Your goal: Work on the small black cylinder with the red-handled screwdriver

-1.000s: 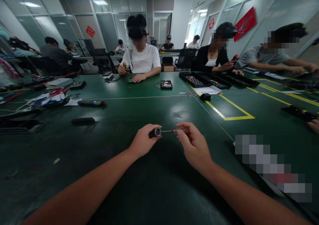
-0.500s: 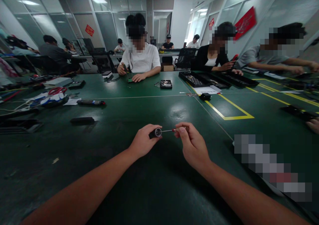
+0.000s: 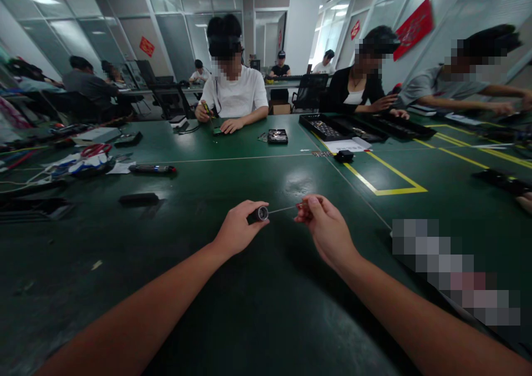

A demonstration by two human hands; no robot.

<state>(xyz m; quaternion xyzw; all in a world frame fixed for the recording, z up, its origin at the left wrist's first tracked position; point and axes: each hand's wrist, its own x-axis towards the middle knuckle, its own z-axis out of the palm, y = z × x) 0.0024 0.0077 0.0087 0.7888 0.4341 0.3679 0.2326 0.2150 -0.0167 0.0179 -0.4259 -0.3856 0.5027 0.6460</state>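
Here, held item: a small black cylinder (image 3: 258, 215) with a silvery round end is held low over the green table (image 3: 233, 187), near its front edge.
Thin tool: a slim metal shaft (image 3: 282, 209) with a red grip is aimed at the cylinder's silvery end.
Left hand (image 3: 238, 230): fingers are closed around the cylinder.
Right hand (image 3: 326, 229): fingertips are pinched on the tool's red grip.
Beyond: a black bar (image 3: 138, 198) is lying to the left; yellow floor-style tape (image 3: 384, 179) is laid to the right.
Across the table: a person in a white shirt (image 3: 236, 96) is seated.
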